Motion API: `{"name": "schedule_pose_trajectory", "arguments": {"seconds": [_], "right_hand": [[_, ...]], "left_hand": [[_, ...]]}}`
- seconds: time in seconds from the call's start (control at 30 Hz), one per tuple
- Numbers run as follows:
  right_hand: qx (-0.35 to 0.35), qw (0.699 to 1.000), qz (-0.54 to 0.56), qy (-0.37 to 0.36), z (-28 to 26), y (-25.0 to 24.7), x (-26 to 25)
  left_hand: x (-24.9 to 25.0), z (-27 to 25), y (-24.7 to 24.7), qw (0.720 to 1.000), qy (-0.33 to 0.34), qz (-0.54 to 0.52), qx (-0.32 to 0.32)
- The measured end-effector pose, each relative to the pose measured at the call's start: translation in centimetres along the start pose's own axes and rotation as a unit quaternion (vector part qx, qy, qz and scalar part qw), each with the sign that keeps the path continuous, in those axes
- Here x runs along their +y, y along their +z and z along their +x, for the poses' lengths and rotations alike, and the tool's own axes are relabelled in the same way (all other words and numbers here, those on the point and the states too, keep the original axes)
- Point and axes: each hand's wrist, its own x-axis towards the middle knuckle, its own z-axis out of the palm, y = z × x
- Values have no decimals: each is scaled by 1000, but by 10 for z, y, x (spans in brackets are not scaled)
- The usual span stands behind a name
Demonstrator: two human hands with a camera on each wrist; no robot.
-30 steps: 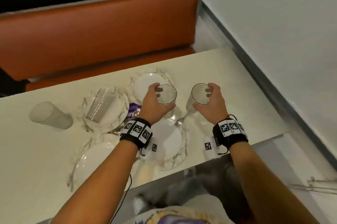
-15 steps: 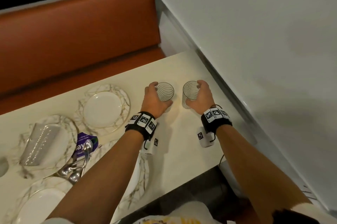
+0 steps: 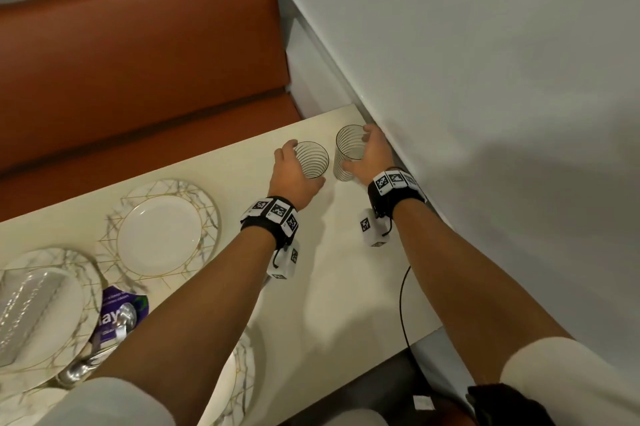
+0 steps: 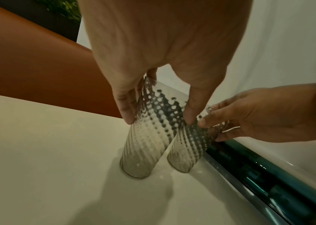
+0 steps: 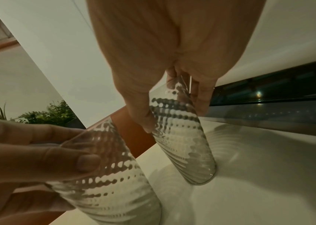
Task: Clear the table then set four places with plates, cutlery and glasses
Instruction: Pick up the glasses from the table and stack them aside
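Note:
Two clear ribbed glasses stand upright side by side at the far right corner of the cream table (image 3: 339, 273), close to the wall. My left hand (image 3: 294, 169) grips the left glass (image 3: 313, 162) near its rim; the left wrist view shows finger and thumb pinching that left glass (image 4: 149, 134), its base on the table. My right hand (image 3: 369, 155) grips the right glass (image 3: 348, 151), and the right wrist view shows this right glass (image 5: 184, 137) with its base touching the tabletop. Marble-patterned plates (image 3: 166, 231) lie to the left.
A white wall (image 3: 485, 113) runs along the table's right edge, right beside the glasses. An orange bench (image 3: 138, 61) backs the table. A plate with a folded napkin (image 3: 31, 307), a purple packet (image 3: 114, 314) and spoons (image 3: 100, 353) sit at the left.
Both hands have carried the glasses from above the plates to the far right corner of the table and set them down by the wall. My view has swung right.

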Motion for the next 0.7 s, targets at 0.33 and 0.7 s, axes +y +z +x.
{"name": "schedule_pose_trajectory", "arguments": {"seconds": [0.33, 0.7], "right_hand": [[-1, 1000, -21, 7, 24, -2, -1], [-6, 989, -145, -6, 10, -11, -18]], "left_hand": [[17, 27, 16, 1000, -10, -19, 7], [21, 31, 8, 999, -1, 19, -36]]}}
